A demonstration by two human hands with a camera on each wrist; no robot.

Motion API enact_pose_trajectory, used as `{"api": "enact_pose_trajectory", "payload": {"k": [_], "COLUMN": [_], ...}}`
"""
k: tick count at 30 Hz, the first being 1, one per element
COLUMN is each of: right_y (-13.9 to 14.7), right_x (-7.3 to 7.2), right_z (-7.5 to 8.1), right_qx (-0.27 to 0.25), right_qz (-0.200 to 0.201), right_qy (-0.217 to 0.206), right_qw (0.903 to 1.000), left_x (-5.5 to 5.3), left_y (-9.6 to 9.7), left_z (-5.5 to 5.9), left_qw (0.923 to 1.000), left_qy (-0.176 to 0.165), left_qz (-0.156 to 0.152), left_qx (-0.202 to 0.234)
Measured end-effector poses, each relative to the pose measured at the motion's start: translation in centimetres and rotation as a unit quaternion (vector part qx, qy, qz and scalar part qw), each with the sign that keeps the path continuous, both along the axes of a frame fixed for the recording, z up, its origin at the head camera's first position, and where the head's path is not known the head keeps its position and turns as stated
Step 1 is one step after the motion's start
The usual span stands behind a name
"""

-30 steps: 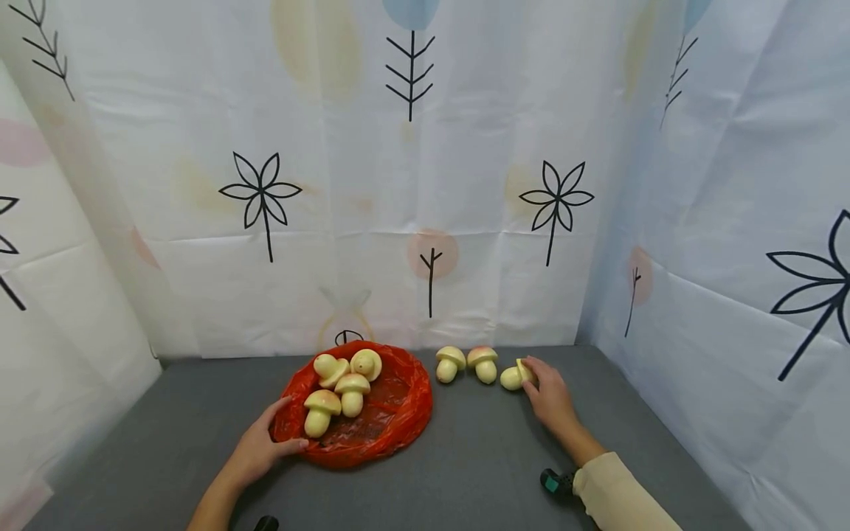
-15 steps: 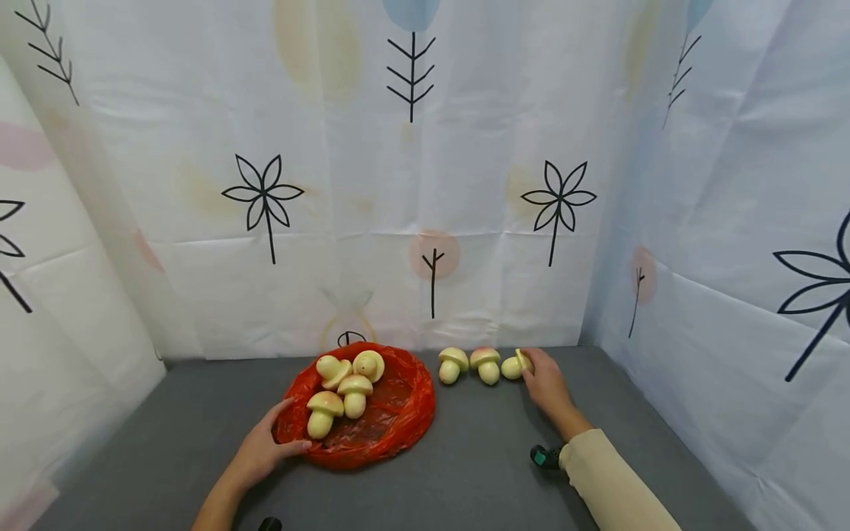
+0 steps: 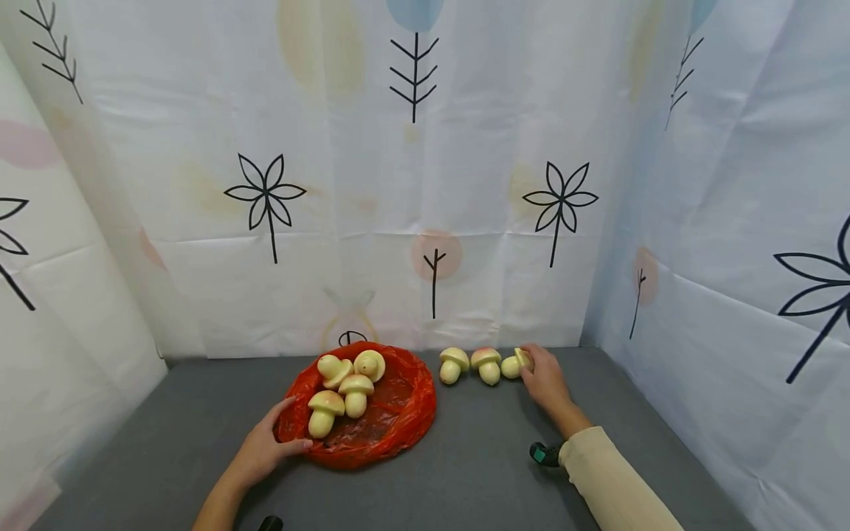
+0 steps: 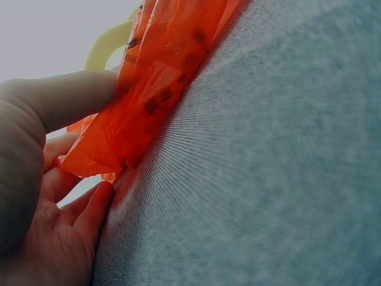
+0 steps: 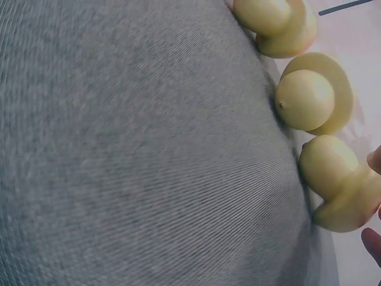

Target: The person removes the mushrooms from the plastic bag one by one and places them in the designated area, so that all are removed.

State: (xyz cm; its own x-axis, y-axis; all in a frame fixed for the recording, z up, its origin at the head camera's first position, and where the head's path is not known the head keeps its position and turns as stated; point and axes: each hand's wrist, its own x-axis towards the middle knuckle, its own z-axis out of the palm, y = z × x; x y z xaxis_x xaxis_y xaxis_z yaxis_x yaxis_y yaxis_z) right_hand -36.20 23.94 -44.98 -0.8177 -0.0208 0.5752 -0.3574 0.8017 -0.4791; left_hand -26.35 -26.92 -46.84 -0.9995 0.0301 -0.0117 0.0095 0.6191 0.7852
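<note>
My left hand point(image 3: 260, 451) holds the near left side of a red plastic bag point(image 3: 398, 435), its rim spread wide into a bowl shape. In the left wrist view the thumb point(image 4: 77, 95) lies against the red plastic; some fingertips are hidden behind it. Several pale yellow toy mushrooms, one being the nearest mushroom point(image 3: 322, 420), lie inside the bag. On the right, my right hand point(image 3: 547, 380) grips the cap of a tipped-over mushroom point(image 3: 511, 367). Beside it stand two more, the middle mushroom point(image 3: 488, 369) and the left mushroom point(image 3: 451, 369), caps up.
The grey tabletop point(image 3: 465, 472) meets a patterned white cloth point(image 3: 491, 295) at the back, with more cloth at both sides. A black device with a green patch point(image 3: 541, 455) sits at my right wrist; part of another black device point(image 3: 271, 523) shows near my left forearm.
My right hand has brought the tipped mushroom slightly left and toward the back, closer to the two standing ones. My left hand keeps its place on the bag.
</note>
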Motion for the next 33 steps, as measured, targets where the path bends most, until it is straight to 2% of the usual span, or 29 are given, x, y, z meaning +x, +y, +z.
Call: {"api": "enact_pose_trajectory", "payload": {"k": [8, 17, 26, 33], "right_y": [-1.0, -2.7, -5.0, -7.3], "right_x": [0.1, 0.4, 0.3, 0.6], "right_z": [1.1, 2.3, 2.5, 2.8], "right_qx": [0.002, -0.029, -0.042, -0.071], "right_qz": [-0.007, 0.005, 0.037, 0.067], "right_qy": [-0.017, -0.044, 0.026, 0.091], "right_qw": [0.9998, 0.9986, 0.9981, 0.991], "left_x": [0.2, 0.2, 0.6, 0.3], "left_y": [-0.2, -0.3, -0.3, -0.1], "left_z": [-0.1, -0.3, -0.2, -0.1], "left_qw": [1.0, 1.0, 1.0, 0.9999], "left_qy": [0.0, 0.0, 0.002, 0.009], "left_qz": [-0.001, 0.003, 0.004, 0.003], "left_qx": [-0.006, -0.007, -0.007, -0.005]}}
